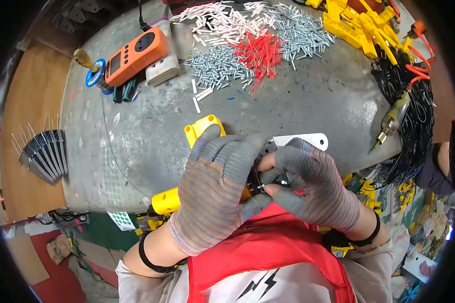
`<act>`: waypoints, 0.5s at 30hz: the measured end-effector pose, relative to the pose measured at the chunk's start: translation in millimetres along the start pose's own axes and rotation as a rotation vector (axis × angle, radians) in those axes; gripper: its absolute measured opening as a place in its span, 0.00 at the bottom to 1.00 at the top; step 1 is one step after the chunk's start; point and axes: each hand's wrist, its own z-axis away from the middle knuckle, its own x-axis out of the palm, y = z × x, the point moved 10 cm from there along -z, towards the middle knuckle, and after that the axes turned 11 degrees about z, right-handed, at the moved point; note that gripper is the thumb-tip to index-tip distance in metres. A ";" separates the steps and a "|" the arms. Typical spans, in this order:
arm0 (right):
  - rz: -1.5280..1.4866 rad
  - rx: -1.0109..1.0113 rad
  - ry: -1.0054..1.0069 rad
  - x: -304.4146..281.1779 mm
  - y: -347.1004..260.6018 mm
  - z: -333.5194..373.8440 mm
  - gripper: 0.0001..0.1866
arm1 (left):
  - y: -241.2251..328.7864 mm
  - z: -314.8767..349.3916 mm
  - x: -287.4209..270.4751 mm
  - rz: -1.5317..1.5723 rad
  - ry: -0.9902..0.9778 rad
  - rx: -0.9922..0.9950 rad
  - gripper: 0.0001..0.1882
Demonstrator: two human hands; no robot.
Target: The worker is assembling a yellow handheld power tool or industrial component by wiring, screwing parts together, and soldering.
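Observation:
My left hand [210, 189], in a striped grey glove, is closed around a yellow plastic tool housing [166, 201]. The housing's yellow end piece [205, 127] shows beyond my fingers. From its far side a flat silver bar [301, 140] with a rounded, holed end sticks out to the right. My right hand [311, 184], gloved with bare thumb and index fingertips, pinches at the dark inner part of the tool beside the left thumb. A small shiny metal bit shows between the fingertips, but its kind cannot be made out. Both hands are close together at the table's near edge.
Piles of silver screws [220, 65], red pieces [258, 55] and white sleeves [222, 22] lie at the back. An orange meter [136, 55] stands back left. At right, a screwdriver [393, 118] on a red coiled hose lies by black cables [414, 96] and yellow housings [359, 25].

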 end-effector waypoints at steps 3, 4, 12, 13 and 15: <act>-0.027 -0.011 0.006 -3.0 -1.2 -0.5 0.16 | -0.7 1.3 -0.7 0.031 -0.016 -0.007 0.46; -0.051 -0.020 -0.030 -0.6 -1.6 -0.6 0.16 | -2.2 1.8 -0.6 0.018 -0.022 -0.018 0.46; 0.006 -0.056 0.040 -3.2 -2.2 1.7 0.15 | 2.9 -1.2 1.2 0.004 -0.014 0.001 0.45; 0.015 -0.026 0.045 -3.2 -1.5 3.3 0.14 | 2.3 -1.1 1.8 -0.010 -0.007 -0.005 0.45; 0.019 0.033 0.047 -4.2 1.6 5.7 0.11 | 1.3 -1.4 4.3 -0.020 -0.003 -0.008 0.45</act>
